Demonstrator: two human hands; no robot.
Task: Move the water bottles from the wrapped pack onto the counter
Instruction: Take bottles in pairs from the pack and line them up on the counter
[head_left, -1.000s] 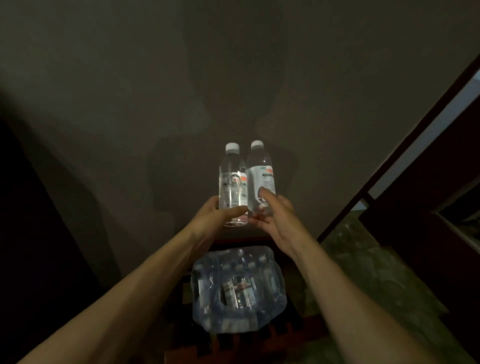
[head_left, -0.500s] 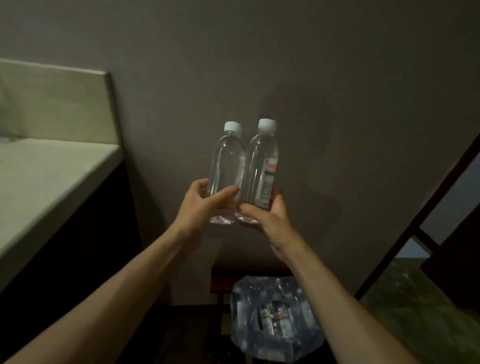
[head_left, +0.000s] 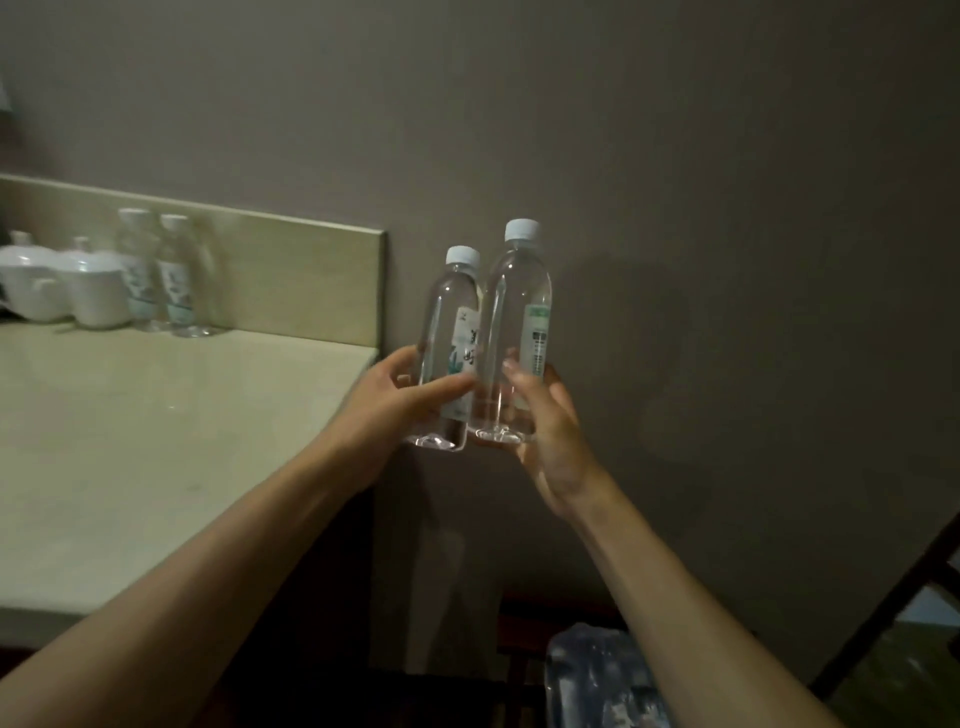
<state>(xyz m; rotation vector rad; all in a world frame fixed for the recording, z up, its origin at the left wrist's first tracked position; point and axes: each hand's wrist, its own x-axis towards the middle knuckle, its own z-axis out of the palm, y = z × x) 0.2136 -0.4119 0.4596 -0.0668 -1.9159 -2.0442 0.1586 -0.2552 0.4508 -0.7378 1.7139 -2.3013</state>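
White crockery, a backsplash and a plain wall in dim light

Far to the left of the left hand (head_left: 395, 400) and higher in the view, two white lidded vessels stand touching each other: a handled pot (head_left: 31, 286) at the picture's edge and a rounder lidded cup (head_left: 98, 291) just beside it. A pale stone backsplash (head_left: 291, 280) runs behind them and ends just above and left of that hand. A grey-brown wall (head_left: 675, 156) fills the space behind and above both hands. Below the left hand hangs a dark cabinet front (head_left: 311, 597). Well below and right of the right hand (head_left: 545, 431), a dark slanted frame (head_left: 883, 613) crosses the corner, with greenish floor (head_left: 909, 670) beyond it.
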